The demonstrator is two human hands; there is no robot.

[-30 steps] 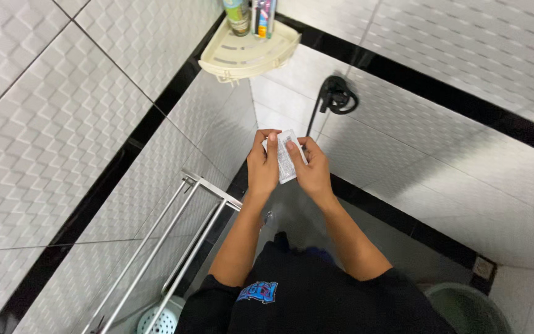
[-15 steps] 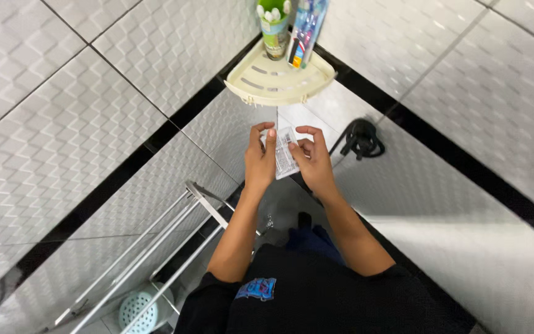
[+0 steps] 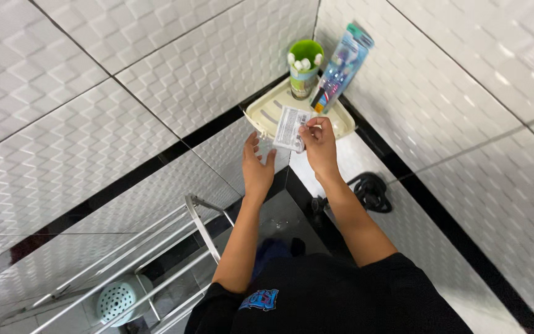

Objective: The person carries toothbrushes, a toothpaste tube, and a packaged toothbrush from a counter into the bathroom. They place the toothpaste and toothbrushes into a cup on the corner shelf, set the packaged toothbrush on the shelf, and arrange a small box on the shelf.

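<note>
Two bare hands are raised in front of a cream plastic corner shelf (image 3: 261, 114) fixed where two white tiled walls meet. A small flat white packet with dark print (image 3: 288, 128) is pinched at its lower right corner between the thumb and fingertips of the right hand (image 3: 318, 139), so that hand is closed on it. The packet is held tilted, just over the front rim of the shelf; whether it already touches the rim cannot be told. The left hand (image 3: 256, 167) is held open just below and left of the shelf, fingers spread and pointing up, gripping nothing and apart from the packet.

On the shelf, toward the corner behind the packet, a green plastic cup with white-tipped sticks (image 3: 305, 69) stands upright. Right of the cup, a blue carded toothbrush pack (image 3: 341, 66) is leaned against the wall. A black wall fitting with a coiled hose (image 3: 369, 190) is seen below and right of the shelf, and a chrome towel rail (image 3: 156, 260) well below and left of it.

As a judgement, the packet would best be laid flat in the bare front-left part of the shelf, kept clear of the cup so nothing is knocked. The pinch should be loosened only once the packet is fully supported, with the open hand kept beneath the rim against a slip.
</note>
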